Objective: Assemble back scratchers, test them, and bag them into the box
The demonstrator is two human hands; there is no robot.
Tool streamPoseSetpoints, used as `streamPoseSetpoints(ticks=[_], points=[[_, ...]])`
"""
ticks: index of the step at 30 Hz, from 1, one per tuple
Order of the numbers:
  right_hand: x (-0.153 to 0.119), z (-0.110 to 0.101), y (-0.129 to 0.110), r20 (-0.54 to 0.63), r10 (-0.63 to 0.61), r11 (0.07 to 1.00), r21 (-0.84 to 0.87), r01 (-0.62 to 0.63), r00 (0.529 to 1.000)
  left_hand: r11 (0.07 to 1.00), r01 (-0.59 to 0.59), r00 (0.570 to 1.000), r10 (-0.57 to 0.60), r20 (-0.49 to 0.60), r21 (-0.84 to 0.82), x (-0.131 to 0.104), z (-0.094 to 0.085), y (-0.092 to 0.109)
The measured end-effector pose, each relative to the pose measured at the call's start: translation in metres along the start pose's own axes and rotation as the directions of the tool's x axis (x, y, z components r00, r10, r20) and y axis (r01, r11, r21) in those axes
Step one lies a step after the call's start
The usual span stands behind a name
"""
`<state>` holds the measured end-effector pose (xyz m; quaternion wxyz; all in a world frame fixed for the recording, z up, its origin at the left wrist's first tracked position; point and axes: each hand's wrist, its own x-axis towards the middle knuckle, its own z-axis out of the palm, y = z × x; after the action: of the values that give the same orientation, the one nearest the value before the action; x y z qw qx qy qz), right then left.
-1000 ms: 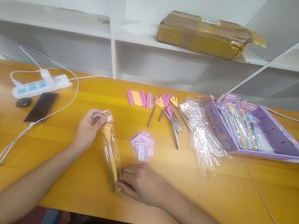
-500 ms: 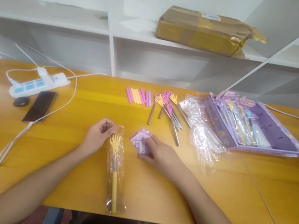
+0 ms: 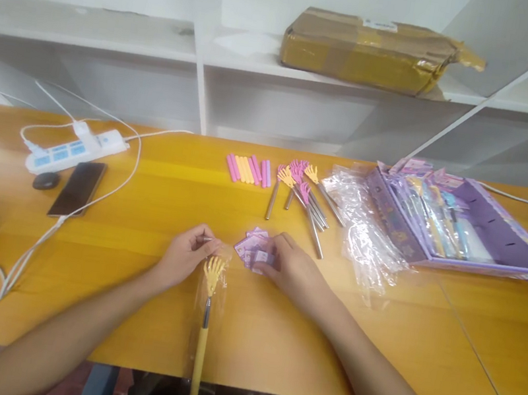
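My left hand pinches the top of a clear plastic bag. Inside the bag is a yellow hand-shaped back scratcher, its claw towards the fingers and its handle end reaching past the table's front edge. My right hand has thumb and fingers closed on purple header cards in a small fanned pile; how many it grips is hidden. Beyond the hands lie several pink and yellow back scratchers with bare metal rods. Pink, yellow and purple handle sleeves are lined up beside them.
Loose clear bags are heaped right of the scratchers. A purple display box holds bagged scratchers. At left are a power strip, a phone and white cables. A taped carton rests on the shelf.
My left hand has moved a little right and nearer to me with the bagged back scratcher, whose handle now passes the table edge. My right hand stays at the cards.
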<state>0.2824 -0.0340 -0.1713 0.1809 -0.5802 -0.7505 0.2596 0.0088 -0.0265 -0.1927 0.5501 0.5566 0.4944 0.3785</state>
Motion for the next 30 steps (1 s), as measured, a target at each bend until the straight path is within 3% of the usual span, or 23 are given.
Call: streamPoseSetpoints(ticks=[2, 4, 6, 8, 12, 16, 19, 30], points=[[-0.002, -0.001, -0.003, -0.036, 0.033, 0.988, 0.153, -0.027, 0.999, 1.0, -0.011, 1.0, 0.011, -0.027, 0.012, 0.0, 0.0, -0.001], [-0.005, -0.001, -0.008, -0.016, 0.034, 0.92, 0.392, -0.025, 0.999, 1.0, -0.002, 1.0, 0.002, -0.026, -0.007, -0.001, 0.001, -0.002], [-0.008, 0.001, -0.015, 0.057, -0.036, 0.797, 0.603, -0.006, 0.998, 0.999, 0.027, 1.0, -0.028, -0.009, -0.045, -0.002, 0.002, -0.003], [-0.01, 0.005, -0.022, 0.112, -0.138, 0.71, 0.704, 0.02, 0.984, 0.998, 0.05, 0.999, -0.05, -0.003, -0.046, -0.003, 0.003, -0.002], [-0.016, 0.024, -0.036, 0.171, -0.246, 0.647, 0.762, 0.03, 0.954, 0.999, 0.03, 1.0, -0.03, 0.006, 0.01, -0.005, 0.005, 0.002], [-0.024, 0.04, -0.045, 0.212, -0.258, 0.581, 0.814, -0.024, 0.942, 1.0, 0.013, 0.998, -0.014, 0.056, 0.014, -0.006, 0.008, 0.005], [-0.027, 0.042, -0.047, 0.147, -0.236, 0.605, 0.796, 0.027, 0.961, 0.999, 0.013, 0.997, -0.016, 0.07, 0.042, -0.006, 0.007, 0.004], [-0.03, 0.044, -0.047, 0.171, -0.254, 0.663, 0.747, 0.043, 0.952, 0.991, 0.016, 1.0, -0.013, -0.027, 0.132, -0.006, 0.009, -0.004]])
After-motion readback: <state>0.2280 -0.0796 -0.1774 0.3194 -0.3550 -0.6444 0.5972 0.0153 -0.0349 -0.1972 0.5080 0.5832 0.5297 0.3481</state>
